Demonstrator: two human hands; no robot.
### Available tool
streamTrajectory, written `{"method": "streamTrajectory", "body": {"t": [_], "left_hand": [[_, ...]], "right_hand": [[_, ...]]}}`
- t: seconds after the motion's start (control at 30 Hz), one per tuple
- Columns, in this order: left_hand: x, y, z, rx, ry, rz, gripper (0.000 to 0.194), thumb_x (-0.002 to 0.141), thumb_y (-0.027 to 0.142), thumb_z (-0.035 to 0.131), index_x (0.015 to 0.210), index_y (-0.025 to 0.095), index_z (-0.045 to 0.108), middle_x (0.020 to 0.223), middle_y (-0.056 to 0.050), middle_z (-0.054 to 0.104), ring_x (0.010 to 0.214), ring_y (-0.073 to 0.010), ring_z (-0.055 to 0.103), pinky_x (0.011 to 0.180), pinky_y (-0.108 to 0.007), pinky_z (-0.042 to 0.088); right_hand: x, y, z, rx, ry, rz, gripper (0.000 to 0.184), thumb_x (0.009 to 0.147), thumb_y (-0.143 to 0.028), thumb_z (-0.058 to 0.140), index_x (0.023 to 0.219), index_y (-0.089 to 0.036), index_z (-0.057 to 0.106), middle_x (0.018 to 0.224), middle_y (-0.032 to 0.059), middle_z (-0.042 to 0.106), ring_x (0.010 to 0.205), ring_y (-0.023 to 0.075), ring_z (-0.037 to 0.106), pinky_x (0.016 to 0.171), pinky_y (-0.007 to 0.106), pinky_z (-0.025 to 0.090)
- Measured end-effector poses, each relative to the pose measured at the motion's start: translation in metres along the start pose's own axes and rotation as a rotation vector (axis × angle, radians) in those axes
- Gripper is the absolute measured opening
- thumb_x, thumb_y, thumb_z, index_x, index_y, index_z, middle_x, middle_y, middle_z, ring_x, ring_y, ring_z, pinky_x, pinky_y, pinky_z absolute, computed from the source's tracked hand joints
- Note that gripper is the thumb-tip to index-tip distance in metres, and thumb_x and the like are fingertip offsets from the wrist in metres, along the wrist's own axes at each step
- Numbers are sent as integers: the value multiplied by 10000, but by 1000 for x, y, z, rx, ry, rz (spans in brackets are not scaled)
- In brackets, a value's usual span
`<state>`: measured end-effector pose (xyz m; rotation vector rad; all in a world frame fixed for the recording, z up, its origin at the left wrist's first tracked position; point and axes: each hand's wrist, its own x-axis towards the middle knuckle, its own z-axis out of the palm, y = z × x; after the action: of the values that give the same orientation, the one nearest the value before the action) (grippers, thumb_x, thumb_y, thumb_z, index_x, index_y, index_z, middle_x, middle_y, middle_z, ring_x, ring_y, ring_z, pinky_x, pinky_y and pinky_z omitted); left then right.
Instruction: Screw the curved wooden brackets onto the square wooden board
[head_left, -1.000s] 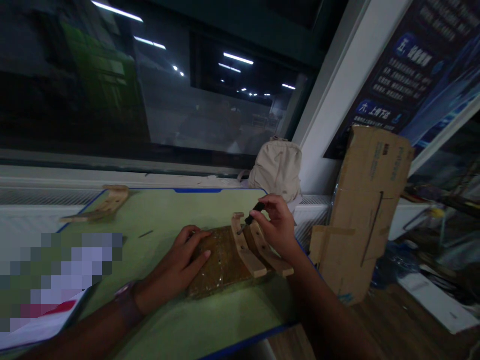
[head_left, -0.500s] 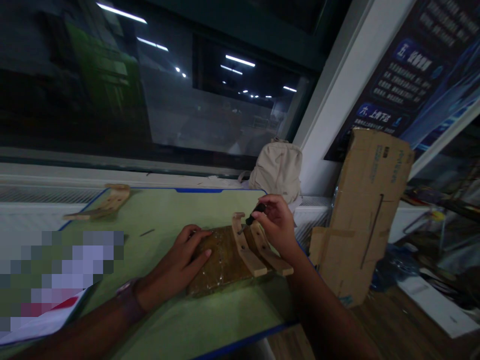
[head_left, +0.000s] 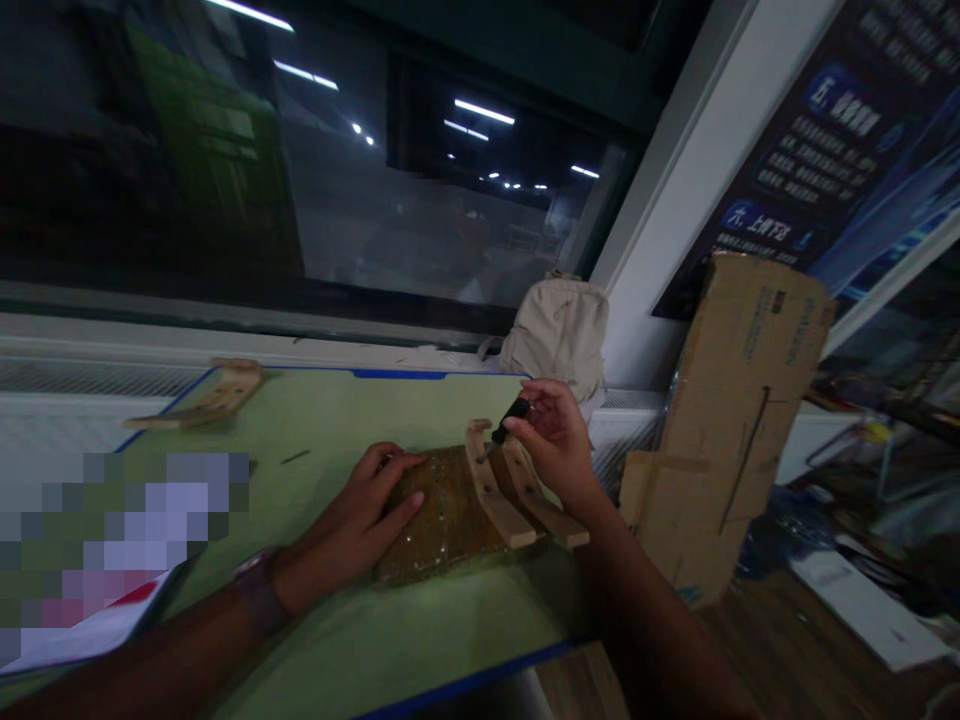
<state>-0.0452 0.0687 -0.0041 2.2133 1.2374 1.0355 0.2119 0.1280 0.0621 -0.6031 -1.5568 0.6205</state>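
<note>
Between the fingertips and thumb of my right hand [head_left: 559, 440] is a small screwdriver [head_left: 511, 420] with a black handle. Its thin shaft slants down to the upper part of a curved wooden piece [head_left: 496, 500]; the exact contact at its tip is too small to make out. A second curved wooden piece with holes [head_left: 541, 495] lies alongside, nearer my right hand. Both rest across a brown, shiny block [head_left: 442, 520], seemingly wrapped in clear tape. My left hand [head_left: 379, 500] lies on the block's left end, fingers and thumb apart.
A green mat with blue edging [head_left: 315, 545] covers the table. Another curved wooden piece [head_left: 217, 395] lies at its far left corner, and a thin dark bit [head_left: 295, 457] nearer. A beige backpack [head_left: 559, 330] sits by the window; flattened cardboard [head_left: 720, 430] leans at right.
My right fingers have shifted on the screwdriver, and more of its black handle shows. The left hand stays on the block. The whole view has moved slightly.
</note>
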Motion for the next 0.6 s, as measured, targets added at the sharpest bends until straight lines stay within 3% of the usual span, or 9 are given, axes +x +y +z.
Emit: {"method": "streamTrajectory", "body": {"t": [0.13, 0.27, 0.4, 0.5, 0.6], "left_hand": [[0, -1, 1, 2, 2, 2, 348, 1040, 416, 423, 1325, 244, 521, 1287, -79, 429, 1228, -256, 492, 1082, -440, 433], [0, 1, 0, 0, -4, -6, 355, 1042, 426, 409, 1324, 243, 519, 1286, -81, 423, 1219, -253, 498, 1078, -440, 439], [-1, 4, -3, 5, -18, -6, 357, 1042, 423, 407, 1329, 240, 518, 1274, -79, 437, 1215, -251, 505, 1069, -431, 452], [1, 6, -4, 16, -8, -12, 372, 1031, 432, 423, 1321, 223, 528, 1283, -89, 442, 1227, -264, 500, 1076, -437, 451], [2, 6, -4, 21, -11, -9, 379, 1026, 430, 431, 1321, 214, 532, 1282, -96, 445, 1229, -267, 499, 1084, -444, 444]], "right_hand": [[0, -5, -4, -137, -142, -86, 226, 905, -307, 693, 1131, -317, 701, 1099, 52, 665, 1034, 191, 650, 880, 346, 569], [-1, -10, -4, -28, -221, -7, 274, 985, -292, 574, 1238, -331, 673, 1212, 52, 708, 1117, 197, 688, 1011, 427, 544], [-2, -7, -2, 72, -161, 82, 211, 926, -309, 677, 1136, -307, 697, 1105, 34, 739, 1010, 177, 719, 935, 379, 577], [0, -5, -2, 47, -55, 8, 326, 830, -305, 789, 1133, -328, 671, 996, 7, 697, 920, 159, 683, 821, 312, 575], [3, -6, -4, -61, -86, -112, 278, 835, -290, 783, 1098, -330, 699, 955, 13, 655, 916, 167, 646, 805, 309, 555]]}}
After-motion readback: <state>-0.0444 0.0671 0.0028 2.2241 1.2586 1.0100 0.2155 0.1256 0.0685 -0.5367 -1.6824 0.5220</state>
